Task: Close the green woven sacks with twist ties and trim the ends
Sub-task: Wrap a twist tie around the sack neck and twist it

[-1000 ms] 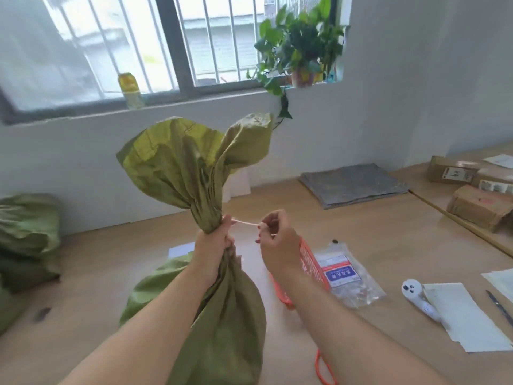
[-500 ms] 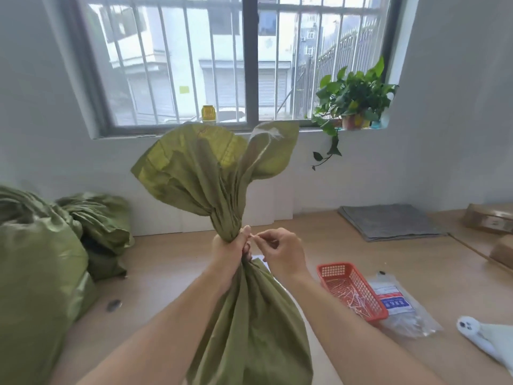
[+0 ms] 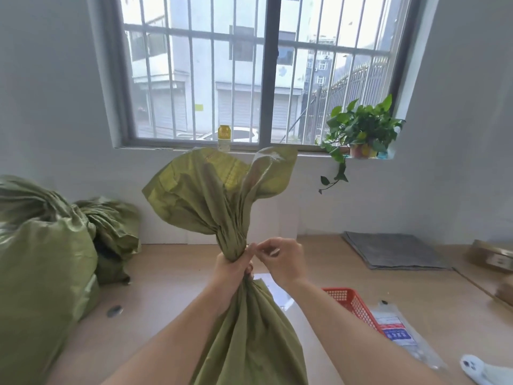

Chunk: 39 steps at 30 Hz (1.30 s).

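Left hand (image 3: 233,266) clamped round the gathered neck of the sack (image 3: 222,195), fingers curled tight. Sack top flared above those fingers and its body hung below them. Right hand (image 3: 280,259) sat just right of the neck, fingertips (image 3: 259,250) pinched together against it; couldn't tell if they held a tie. Basket (image 3: 352,304) and plastic bag (image 3: 399,332) lay on the table (image 3: 172,273), below-right of the right fingers. Other sacks (image 3: 41,259) sat well left of the left fingers.

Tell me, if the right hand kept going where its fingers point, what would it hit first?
Probably the sack at its gathered neck, just above the gripping left hand. The right hand points left at it, almost touching, though depth is unclear.
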Available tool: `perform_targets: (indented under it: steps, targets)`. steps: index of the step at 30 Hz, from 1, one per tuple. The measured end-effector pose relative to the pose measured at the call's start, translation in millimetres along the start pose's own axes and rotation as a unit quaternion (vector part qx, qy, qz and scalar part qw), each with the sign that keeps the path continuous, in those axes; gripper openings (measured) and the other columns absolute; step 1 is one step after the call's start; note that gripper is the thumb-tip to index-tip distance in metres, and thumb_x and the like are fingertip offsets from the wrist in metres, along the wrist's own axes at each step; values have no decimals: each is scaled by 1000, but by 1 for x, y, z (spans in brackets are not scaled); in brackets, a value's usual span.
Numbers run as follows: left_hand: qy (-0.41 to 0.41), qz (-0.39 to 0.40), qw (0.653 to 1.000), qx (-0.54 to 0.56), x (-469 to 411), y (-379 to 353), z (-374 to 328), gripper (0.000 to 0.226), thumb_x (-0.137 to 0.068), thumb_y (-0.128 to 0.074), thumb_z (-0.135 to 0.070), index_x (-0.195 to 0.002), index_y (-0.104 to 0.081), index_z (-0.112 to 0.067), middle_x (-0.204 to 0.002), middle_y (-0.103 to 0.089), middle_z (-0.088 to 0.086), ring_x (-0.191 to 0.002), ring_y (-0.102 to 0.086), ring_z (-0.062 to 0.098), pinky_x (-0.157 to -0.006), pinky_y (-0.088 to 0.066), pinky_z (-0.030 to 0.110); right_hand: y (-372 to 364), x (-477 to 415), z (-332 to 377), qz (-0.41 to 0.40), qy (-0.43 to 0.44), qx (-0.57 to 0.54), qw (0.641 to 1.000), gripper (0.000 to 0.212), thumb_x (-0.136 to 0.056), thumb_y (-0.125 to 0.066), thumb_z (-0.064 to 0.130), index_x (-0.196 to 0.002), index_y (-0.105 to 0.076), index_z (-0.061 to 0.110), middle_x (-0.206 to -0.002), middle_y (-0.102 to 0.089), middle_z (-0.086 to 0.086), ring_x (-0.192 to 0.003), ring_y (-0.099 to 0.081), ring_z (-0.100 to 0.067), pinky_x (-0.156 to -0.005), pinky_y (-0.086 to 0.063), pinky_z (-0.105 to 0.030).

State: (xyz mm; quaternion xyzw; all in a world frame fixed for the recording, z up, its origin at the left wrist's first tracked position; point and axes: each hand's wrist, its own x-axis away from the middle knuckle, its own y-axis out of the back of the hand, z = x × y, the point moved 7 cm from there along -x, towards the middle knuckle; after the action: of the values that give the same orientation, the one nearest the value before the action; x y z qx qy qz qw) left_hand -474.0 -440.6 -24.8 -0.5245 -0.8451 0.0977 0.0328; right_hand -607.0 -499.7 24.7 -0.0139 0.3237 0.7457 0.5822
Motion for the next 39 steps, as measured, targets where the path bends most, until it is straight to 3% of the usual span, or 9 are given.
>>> perform_targets:
  steps: [4, 12, 15, 18, 23, 26, 31, 34, 39]
  targets:
    - [-10, 16, 1000, 2, 3, -6, 0, 37, -92, -74, -44, -83, -68, -9, -57, -50, 6, -57, -50, 25, -64, -46, 39, 3, -3, -5, 4, -13, -11, 1000, 4, -84, -86, 30, -83, -84, 26, -75, -76, 14, -69, -68, -3, -69, -57, -18]
    - [-18, 10, 1000, -17, 4, -11, 2, 41, -96, -70, -45, -84, -66, -6, -57, -49, 6, -57, -49, 25, -65, -43, 40, -4, 1, -12, 85, -70, -55, 992, 14, -99, -66, 17, -99, -80, 20, -93, -72, 12, -71, -63, -5, -74, -59, -28]
    - [-45, 43, 998, -25, 8, -20, -1, 34, -99, -65, -43, -100, -71, -9, -58, -49, 2, -56, -48, 19, -59, -46, 36, -6, 2, -9, 99, -61, -50, 992, 20, -102, -59, 14, -101, -79, 16, -96, -70, 7, -70, -63, -7, -71, -58, -28]
    - [-59, 44, 996, -49, 13, -26, -1, 57, -97, -52, -56, -122, -52, -5, -61, -56, -4, -56, -51, 14, -56, -47, 32, -7, 5, -4, 121, -63, -62, 989, 22, -101, -56, 9, -96, -77, 7, -92, -71, -5, -57, -64, -12, -55, -54, -24]
    - [19, 20, 999, -42, 11, -20, 15, 75, -104, -20, -66, -93, -66, -8, -67, -56, 11, -59, -52, 22, -58, -46, 34, -5, 10, -6, 139, -75, -76, 984, 27, -95, -54, 5, -85, -79, 10, -74, -70, -2, -52, -59, -13, -56, -55, -29]
    - [-3, 27, 999, -43, 6, -17, 17, 68, -104, -27, -61, -118, -59, -3, -73, -61, 12, -64, -57, 24, -58, -49, 33, -8, 17, -5, 164, -73, -121, 976, 24, -92, -56, 6, -86, -79, 8, -72, -69, -6, -58, -62, -16, -63, -60, -37]
    - [-22, 51, 997, 58, 9, -22, 10, 40, -108, -48, -44, -141, -51, -23, -112, -73, 13, -86, -75, 27, -69, -60, 36, -9, 22, -6, 197, -65, -166, 964, 27, -89, -78, 40, -104, -80, 18, -95, -79, -3, -85, -75, -17, -81, -65, -37]
    - [-28, 32, 991, 130, 13, -27, 4, 30, -109, -49, -32, -139, -50, -35, -123, -74, 8, -108, -74, 33, -75, -62, 40, -9, 17, -11, 162, -67, -156, 972, 24, -89, -81, 34, -107, -79, 18, -93, -79, 1, -84, -75, -20, -80, -64, -39]
    - [82, 30, 972, 219, 14, -31, 18, 43, -108, -41, -48, -139, -57, -24, -127, -73, 13, -115, -71, 34, -89, -59, 44, -4, 8, -20, 65, -89, -76, 991, 11, -89, -79, 31, -92, -82, 21, -82, -77, 10, -80, -72, -15, -82, -60, -40]
